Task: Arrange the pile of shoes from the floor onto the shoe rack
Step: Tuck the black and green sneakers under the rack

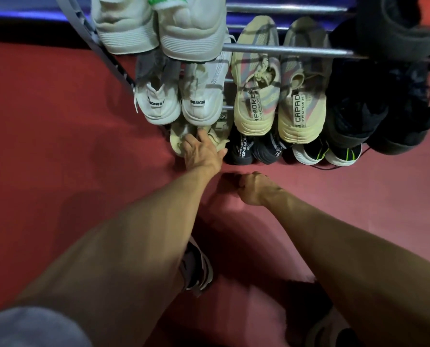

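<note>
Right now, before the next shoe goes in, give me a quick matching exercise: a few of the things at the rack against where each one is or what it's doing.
Things:
1. left hand
2. right hand
3. pastel striped sneakers
4. black sneakers with lime stripes

Places or states:
A. lowest level, right of centre
B. middle shelf, heels facing out
C. curled, off the shoes, above the floor
D. on the cream shoe at lower left

Pairs: 1-D, 2-C, 3-B, 4-A

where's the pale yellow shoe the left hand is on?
Head view, left of centre: the pale yellow shoe sits at the rack's bottom level, under the white DESIGNED pair, left of the black pair. The left hand rests on it.
</note>
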{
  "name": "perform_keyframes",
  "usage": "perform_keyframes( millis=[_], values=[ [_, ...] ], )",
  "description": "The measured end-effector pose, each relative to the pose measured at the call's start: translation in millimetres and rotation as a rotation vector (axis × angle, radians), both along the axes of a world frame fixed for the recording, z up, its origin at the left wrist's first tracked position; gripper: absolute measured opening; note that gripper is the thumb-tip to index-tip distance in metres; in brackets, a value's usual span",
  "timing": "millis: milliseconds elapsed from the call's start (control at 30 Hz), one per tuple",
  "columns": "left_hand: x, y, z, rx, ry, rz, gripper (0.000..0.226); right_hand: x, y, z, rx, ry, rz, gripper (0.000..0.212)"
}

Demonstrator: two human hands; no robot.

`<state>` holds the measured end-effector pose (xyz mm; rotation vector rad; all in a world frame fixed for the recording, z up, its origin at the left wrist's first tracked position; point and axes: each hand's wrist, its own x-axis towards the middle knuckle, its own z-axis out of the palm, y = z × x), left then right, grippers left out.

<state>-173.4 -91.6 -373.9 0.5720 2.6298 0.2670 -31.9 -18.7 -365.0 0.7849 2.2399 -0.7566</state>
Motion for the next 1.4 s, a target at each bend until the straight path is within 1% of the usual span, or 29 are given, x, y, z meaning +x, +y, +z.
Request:
perform_keyframes(
  millis=[100,133,233,333,500,633,733,833,900,1000,1167,1233,1400],
  values=[
    [-1.2,3.4,0.8,-0.029,-0.068,0.016,0.085,-1.1,3.8,-3.6,-0.019,-0.005,-0.011,0.043],
    [1.6,2.5,1.4,-0.034,-0.097,0.008,0.085,-1.6,4.9,-2.8,-0.019,-0.016,-0.017,0.046],
    [9.6,-5.7,1.2,-0.054,-0.184,-0.052,0.072,-1.1,8.7,-2.6,-0.005,-0.038,-0.058,0.057],
    [8.0,-16.7,1.3,-0.024,-0.202,-0.066,0.064,-0.3,10.8,-7.7,-0.021,-0.051,-0.067,0.056],
    [9.9,-28.4,15.3,0.082,-0.137,-0.098,0.057,-4.1,6.8,-13.0,0.001,0.0,-0.133,0.058],
    [9.5,-48.0,28.9,0.167,-0.029,-0.153,0.055,-24.1,-9.0,-6.8,-0.016,0.042,-0.122,0.072],
    [2.6,-70.8,30.3,0.199,0.006,-0.048,0.058,-40.5,-22.8,-1.2,-0.012,0.039,-0.129,0.077],
    [-11.1,-93.2,28.8,0.196,0.023,0.035,0.057,-55.0,-39.3,-3.1,-0.044,0.092,-0.106,0.079],
    [-19.4,-104.0,26.6,0.161,0.014,0.024,0.057,-65.5,-51.9,-6.6,-0.036,0.133,-0.031,0.082],
    [-26.2,-108.9,23.3,0.143,0.015,0.018,0.059,-82.3,-62.2,-12.2,-0.004,0.134,0.037,0.078],
    [-29.5,-102.2,21.5,0.234,0.018,0.018,0.059,-98.1,-62.8,-22.2,0.092,0.171,0.032,0.088],
    [-33.0,-100.3,20.7,0.267,0.021,0.021,0.059,-106.6,-60.0,-24.9,0.106,0.208,-0.003,0.089],
    [-42.6,-105.2,19.2,0.261,0.081,-0.008,0.053,-128.9,-45.8,-23.0,0.107,0.2,0.035,0.087]
  ],
)
